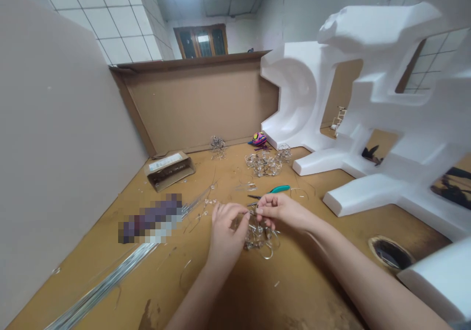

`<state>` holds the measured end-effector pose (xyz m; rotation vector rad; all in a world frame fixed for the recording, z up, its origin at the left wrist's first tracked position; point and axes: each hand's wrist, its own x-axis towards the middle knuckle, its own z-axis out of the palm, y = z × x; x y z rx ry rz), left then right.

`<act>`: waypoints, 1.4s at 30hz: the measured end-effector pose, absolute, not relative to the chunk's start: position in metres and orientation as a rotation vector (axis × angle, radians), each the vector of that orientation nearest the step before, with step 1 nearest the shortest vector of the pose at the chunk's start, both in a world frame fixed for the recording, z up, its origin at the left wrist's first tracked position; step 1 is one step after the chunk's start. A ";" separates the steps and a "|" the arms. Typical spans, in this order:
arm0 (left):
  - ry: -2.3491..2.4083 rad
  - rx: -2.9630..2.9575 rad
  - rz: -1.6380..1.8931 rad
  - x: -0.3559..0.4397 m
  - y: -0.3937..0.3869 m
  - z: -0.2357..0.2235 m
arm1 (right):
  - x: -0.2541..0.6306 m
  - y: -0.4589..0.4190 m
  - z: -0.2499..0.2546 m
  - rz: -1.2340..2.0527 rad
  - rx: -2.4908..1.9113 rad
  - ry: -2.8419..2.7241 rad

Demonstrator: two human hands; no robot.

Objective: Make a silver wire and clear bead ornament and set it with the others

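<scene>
The left hand (pixel 227 227) and right hand (pixel 275 212) are nearly closed – their fingertips pinch a shiny wire tangle (pixel 260 234). I see it on the tabletop (pixel 165 281), just this side of the green pliers (pixel 280 189). Past the pliers sits another wire pile (pixel 263 164) – and left of them lie long straight wires (pixel 121 270).

White foam (pixel 382 109) bars the right; room lies above the hands (pixel 228 226)

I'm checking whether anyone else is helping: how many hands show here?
2: the left hand at the left of the nearest wire tangle, and the right hand at its upper right, just in front of the teal-handled pliers.
</scene>
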<state>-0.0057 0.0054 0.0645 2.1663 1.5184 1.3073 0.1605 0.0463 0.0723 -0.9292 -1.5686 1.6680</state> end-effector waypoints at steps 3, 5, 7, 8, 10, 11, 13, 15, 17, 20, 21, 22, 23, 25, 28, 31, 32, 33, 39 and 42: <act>1.466 2.422 1.327 -0.004 0.001 0.066 | 0.163 0.046 0.075 1.658 -0.991 -1.588; 1.411 2.529 1.299 -0.003 -0.001 0.068 | 0.164 0.043 0.079 1.660 -0.988 -1.638; 1.387 2.549 1.295 -0.002 -0.002 0.069 | 0.165 0.040 0.083 1.676 -0.952 -1.677; 1.386 2.536 1.305 -0.001 -0.002 0.069 | 0.165 0.039 0.084 1.689 -0.930 -1.692; 1.395 2.490 1.324 -0.001 -0.002 0.069 | 0.164 0.037 0.086 1.704 -0.901 -1.712; 1.401 2.460 1.331 -0.001 -0.001 0.069 | 0.164 0.036 0.086 1.702 -0.904 -1.716; 1.417 2.365 1.345 -0.002 0.000 0.068 | 0.161 0.036 0.085 1.685 -0.923 -1.692; 1.444 2.208 1.359 -0.003 0.002 0.068 | 0.158 0.036 0.083 1.661 -0.927 -1.635; 1.459 2.064 1.363 -0.005 0.004 0.069 | 0.155 0.037 0.081 1.634 -0.925 -1.572; 1.436 2.017 1.315 -0.007 0.007 0.069 | 0.153 0.039 0.079 1.591 -0.941 -1.515; 1.426 2.031 1.294 -0.007 0.007 0.069 | 0.152 0.039 0.079 1.576 -0.946 -1.516; 1.421 2.042 1.279 -0.008 0.008 0.069 | 0.152 0.040 0.078 1.556 -0.945 -1.527; 1.423 2.045 1.271 -0.008 0.008 0.068 | 0.152 0.040 0.077 1.529 -0.941 -1.548; 1.428 2.032 1.271 -0.008 0.009 0.066 | 0.152 0.040 0.075 1.464 -0.927 -1.593; 1.429 1.997 1.281 -0.008 0.011 0.064 | 0.151 0.039 0.073 1.379 -0.914 -1.653; 1.478 2.000 1.291 -0.008 0.011 0.062 | 0.149 0.036 0.073 1.315 -0.920 -1.691; 1.508 2.005 1.295 -0.008 0.011 0.062 | 0.149 0.035 0.073 1.297 -0.925 -1.699; 1.534 2.006 1.299 -0.008 0.011 0.062 | 0.148 0.034 0.074 1.280 -0.931 -1.706; 1.318 1.821 1.226 -0.012 0.014 0.064 | 0.148 0.032 0.074 1.256 -0.930 -1.740; 1.237 1.696 1.264 -0.010 0.016 0.060 | 0.148 0.033 0.073 1.297 -0.929 -1.722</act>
